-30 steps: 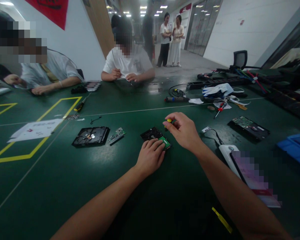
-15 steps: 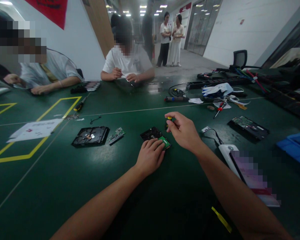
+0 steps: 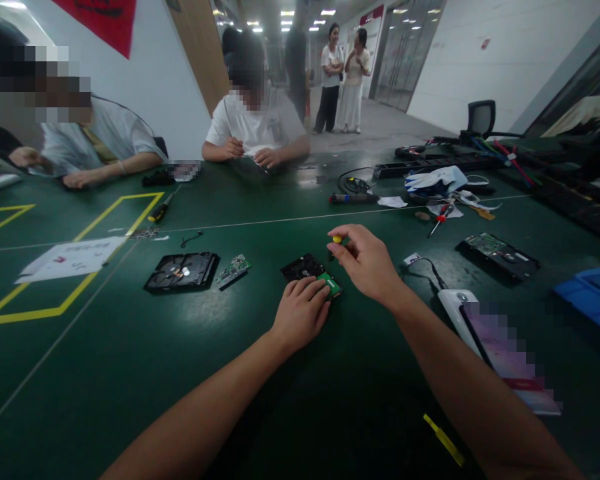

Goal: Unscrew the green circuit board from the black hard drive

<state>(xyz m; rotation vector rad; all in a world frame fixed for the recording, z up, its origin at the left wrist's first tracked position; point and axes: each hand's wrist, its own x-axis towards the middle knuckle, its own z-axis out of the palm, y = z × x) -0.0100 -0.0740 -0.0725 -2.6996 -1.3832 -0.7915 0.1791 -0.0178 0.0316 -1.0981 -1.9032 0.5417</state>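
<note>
A small hard drive [image 3: 300, 267] with a green circuit board [image 3: 333, 285] lies on the table in front of me. My left hand [image 3: 303, 310] grips its near side, the fingers over the board and covering part of it. Between the thumb and fingers of my right hand [image 3: 365, 263] is a screwdriver [image 3: 337, 240] with a yellow-topped black handle, held upright over the drive's right side. Its tip is too small to make out. To the left sit a larger black hard drive [image 3: 181, 272] and a loose circuit board [image 3: 234, 271].
Another hard drive [image 3: 500, 257] lies at the right, near a blue tray [image 3: 590, 293] and a white device [image 3: 460, 303] with a cable. A red screwdriver [image 3: 441, 219], gloves [image 3: 435, 180] and an electric screwdriver [image 3: 353, 198] lie farther back. Two people sit across the table.
My right hand and the screwdriver have shifted very slightly left, with the yellow top a little lower. My left hand and the drive hold still.
</note>
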